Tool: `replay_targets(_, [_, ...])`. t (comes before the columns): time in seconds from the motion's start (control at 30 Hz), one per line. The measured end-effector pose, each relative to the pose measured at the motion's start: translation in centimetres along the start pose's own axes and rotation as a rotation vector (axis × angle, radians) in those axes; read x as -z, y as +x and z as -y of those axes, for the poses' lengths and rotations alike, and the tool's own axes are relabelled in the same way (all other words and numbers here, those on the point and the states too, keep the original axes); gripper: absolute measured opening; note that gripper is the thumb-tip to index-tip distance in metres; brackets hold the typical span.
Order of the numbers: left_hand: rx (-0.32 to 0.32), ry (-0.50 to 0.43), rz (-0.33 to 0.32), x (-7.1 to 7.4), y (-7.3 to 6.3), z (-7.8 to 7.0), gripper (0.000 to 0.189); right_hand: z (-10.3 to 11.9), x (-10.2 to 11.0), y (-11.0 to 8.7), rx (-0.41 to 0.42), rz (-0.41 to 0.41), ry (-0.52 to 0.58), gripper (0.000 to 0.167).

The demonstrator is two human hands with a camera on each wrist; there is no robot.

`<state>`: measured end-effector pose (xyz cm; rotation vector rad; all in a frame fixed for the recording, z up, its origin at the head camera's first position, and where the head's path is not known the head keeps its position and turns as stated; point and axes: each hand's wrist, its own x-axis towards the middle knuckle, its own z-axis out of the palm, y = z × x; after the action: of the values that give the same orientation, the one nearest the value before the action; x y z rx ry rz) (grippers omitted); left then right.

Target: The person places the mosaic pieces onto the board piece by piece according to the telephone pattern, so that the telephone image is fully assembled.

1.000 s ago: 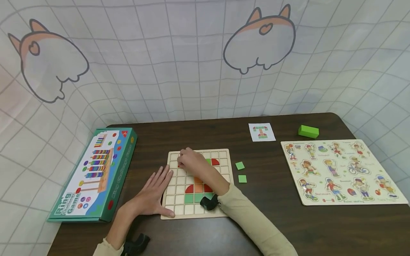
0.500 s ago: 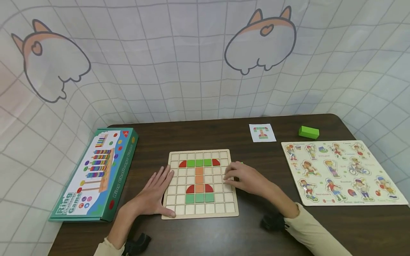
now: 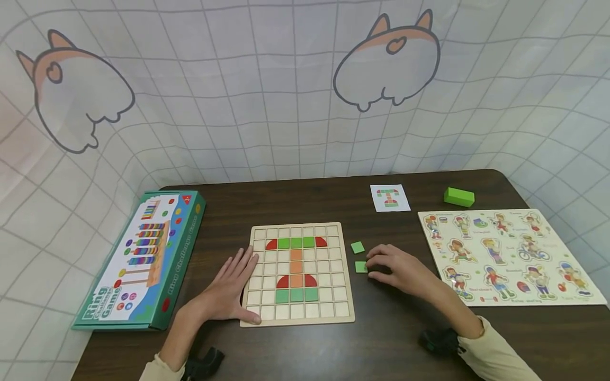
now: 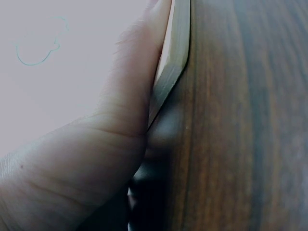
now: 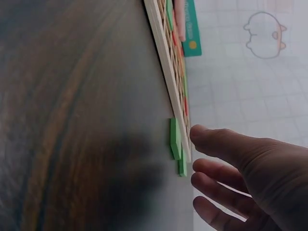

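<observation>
A wooden grid board (image 3: 335, 311) lies on the dark table, carrying an upper row of green squares with red quarter-rounds at both ends. Below run an orange column, two more red quarter-rounds and a lower green row. My left hand (image 3: 224, 291) rests along the board's left edge with fingers spread; its thumb side (image 4: 127, 82) lies against the board edge in the left wrist view. To the right of the board are two loose green square tiles, one nearer (image 3: 360, 267) and one farther (image 3: 357, 247). My right hand (image 3: 400, 271) has its fingertips right at the nearer tile, thumb apart from the fingers.
A teal game box (image 3: 138, 259) stands at the left. Behind the board lies a white pattern card (image 3: 404, 203), with a green block (image 3: 459, 197) to its right. A picture puzzle board (image 3: 512, 259) lies at the right. A white grid-patterned curtain (image 3: 276, 106) hangs behind the table.
My right hand has moved from the board's upper left across to the green tiles on the right, uncovering the red and green pieces in the upper row. The left hand stays put.
</observation>
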<state>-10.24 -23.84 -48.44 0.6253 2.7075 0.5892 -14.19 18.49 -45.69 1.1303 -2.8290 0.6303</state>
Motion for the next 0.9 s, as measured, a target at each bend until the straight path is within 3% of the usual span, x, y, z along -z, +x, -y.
replay_targets(0.23, [-0.004, 0.006, -0.008, 0.0, 0.0, 0.0, 0.133, 0.4, -0.1, 0.2, -0.046, 0.074, -0.016, 0.023])
replay_targets(0.57, [0.002, 0.009, -0.008, -0.2, 0.0, 0.0, 0.133, 0.6, -0.2, 0.4, -0.039, 0.088, -0.014, 0.023])
replay_targets(0.9, [0.0, 0.007, -0.001, 0.0, 0.0, -0.1, 0.132, 0.9, -0.7, 1.2, -0.003, 0.072, -0.122, 0.018])
